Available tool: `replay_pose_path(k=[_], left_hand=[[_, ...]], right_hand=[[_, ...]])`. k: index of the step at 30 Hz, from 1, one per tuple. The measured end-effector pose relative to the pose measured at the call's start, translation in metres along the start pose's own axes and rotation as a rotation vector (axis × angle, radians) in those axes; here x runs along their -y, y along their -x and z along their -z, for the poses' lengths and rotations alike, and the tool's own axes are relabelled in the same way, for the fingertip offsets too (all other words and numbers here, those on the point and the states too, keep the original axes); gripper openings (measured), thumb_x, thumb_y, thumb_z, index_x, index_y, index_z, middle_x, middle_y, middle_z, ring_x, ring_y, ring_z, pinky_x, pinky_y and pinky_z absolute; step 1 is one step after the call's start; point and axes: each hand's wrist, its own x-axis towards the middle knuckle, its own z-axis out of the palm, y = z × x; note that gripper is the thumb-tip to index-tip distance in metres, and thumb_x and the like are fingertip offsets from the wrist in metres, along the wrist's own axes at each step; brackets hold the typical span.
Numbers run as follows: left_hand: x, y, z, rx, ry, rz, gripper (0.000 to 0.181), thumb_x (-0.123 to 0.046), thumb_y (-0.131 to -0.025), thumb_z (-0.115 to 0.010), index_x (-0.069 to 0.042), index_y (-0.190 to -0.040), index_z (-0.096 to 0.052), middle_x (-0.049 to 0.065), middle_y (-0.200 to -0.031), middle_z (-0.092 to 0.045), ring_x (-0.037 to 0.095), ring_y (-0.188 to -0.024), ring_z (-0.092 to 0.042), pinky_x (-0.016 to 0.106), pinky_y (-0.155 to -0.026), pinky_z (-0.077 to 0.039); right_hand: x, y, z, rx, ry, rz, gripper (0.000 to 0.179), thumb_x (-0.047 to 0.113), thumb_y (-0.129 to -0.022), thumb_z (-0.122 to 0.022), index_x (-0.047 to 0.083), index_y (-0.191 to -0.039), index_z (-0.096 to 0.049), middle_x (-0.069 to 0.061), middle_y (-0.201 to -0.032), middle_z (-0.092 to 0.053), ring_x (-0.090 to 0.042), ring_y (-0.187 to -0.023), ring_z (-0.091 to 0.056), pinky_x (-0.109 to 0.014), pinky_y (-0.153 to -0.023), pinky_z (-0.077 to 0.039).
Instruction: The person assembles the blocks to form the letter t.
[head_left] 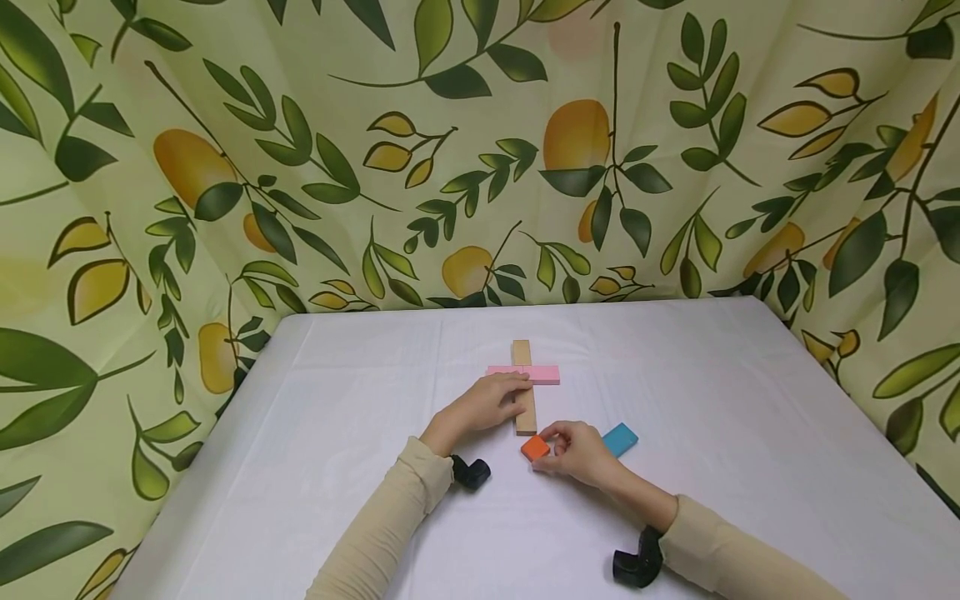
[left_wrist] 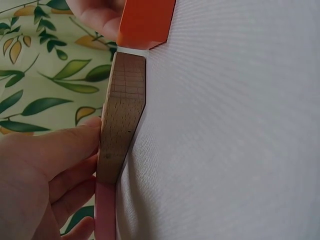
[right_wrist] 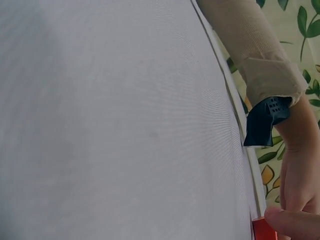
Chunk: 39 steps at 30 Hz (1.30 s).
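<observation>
In the head view, pink blocks (head_left: 543, 375) and two bare wooden blocks form a cross on the table. The near wooden block (head_left: 527, 415) points toward the person; the far wooden block (head_left: 521, 352) lies beyond the pink. My left hand (head_left: 487, 402) rests on the cross, its thumb and fingertips touching the near wooden block (left_wrist: 119, 135) and a pink block (left_wrist: 105, 210). My right hand (head_left: 581, 452) pinches an orange block (head_left: 535, 448) just off the near wooden end. A narrow gap shows between them in the left wrist view.
A blue block (head_left: 621, 439) lies just beyond my right hand, partly hidden by it. Black wrist-worn devices (head_left: 472, 473) sit at both cuffs. The white table (head_left: 337, 392) ends at the back before a leaf-patterned curtain (head_left: 480, 167).
</observation>
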Motion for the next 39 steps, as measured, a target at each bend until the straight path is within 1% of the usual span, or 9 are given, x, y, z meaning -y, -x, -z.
replay_pose_path(k=[8, 14, 22, 29, 39], left_hand=[[0.0018, -0.0012, -0.0014, 0.002, 0.004, 0.009, 0.041, -0.02, -0.096, -0.058, -0.005, -0.134, -0.056, 0.012, -0.145, -0.052, 0.027, -0.14, -0.045, 0.041, -0.119, -0.035], [0.0007, -0.0006, -0.0006, -0.003, -0.012, 0.006, 0.04, -0.019, -0.096, -0.058, -0.005, -0.134, -0.056, 0.012, -0.144, -0.053, 0.026, -0.139, -0.046, 0.042, -0.118, -0.036], [-0.0004, -0.0008, 0.0001, 0.002, 0.003, 0.014, 0.041, -0.02, -0.096, -0.058, -0.005, -0.134, -0.055, 0.012, -0.145, -0.052, 0.027, -0.139, -0.046, 0.041, -0.118, -0.035], [-0.0002, -0.0006, -0.0002, -0.001, -0.001, 0.003, 0.041, -0.019, -0.096, -0.058, -0.005, -0.134, -0.056, 0.012, -0.145, -0.052, 0.028, -0.139, -0.046, 0.041, -0.118, -0.035], [-0.001, 0.0001, 0.0006, 0.0, -0.003, 0.007, 0.041, -0.019, -0.096, -0.058, -0.005, -0.134, -0.056, 0.012, -0.145, -0.052, 0.027, -0.139, -0.046, 0.041, -0.118, -0.035]], right_hand=[[0.0027, -0.0009, -0.0009, -0.01, 0.004, -0.019, 0.034, 0.015, -0.07, -0.085, 0.001, -0.096, -0.069, 0.003, -0.06, -0.041, -0.011, -0.058, -0.038, -0.017, -0.05, -0.026], [0.0042, -0.0012, -0.0014, -0.023, 0.01, -0.029, 0.034, 0.017, -0.07, -0.085, 0.001, -0.095, -0.068, 0.002, -0.059, -0.042, -0.011, -0.057, -0.038, -0.018, -0.05, -0.026], [0.0055, -0.0013, -0.0007, -0.029, 0.014, -0.032, 0.033, 0.017, -0.07, -0.085, 0.002, -0.093, -0.068, 0.002, -0.059, -0.041, -0.011, -0.056, -0.038, -0.018, -0.049, -0.025], [0.0064, -0.0004, -0.0008, -0.029, 0.011, -0.041, 0.033, 0.017, -0.07, -0.085, 0.002, -0.093, -0.068, 0.002, -0.059, -0.041, -0.012, -0.056, -0.038, -0.018, -0.049, -0.025], [0.0056, 0.0009, 0.0019, -0.015, 0.0, -0.025, 0.034, 0.017, -0.07, -0.085, 0.002, -0.095, -0.068, 0.003, -0.059, -0.04, -0.011, -0.056, -0.037, -0.018, -0.048, -0.025]])
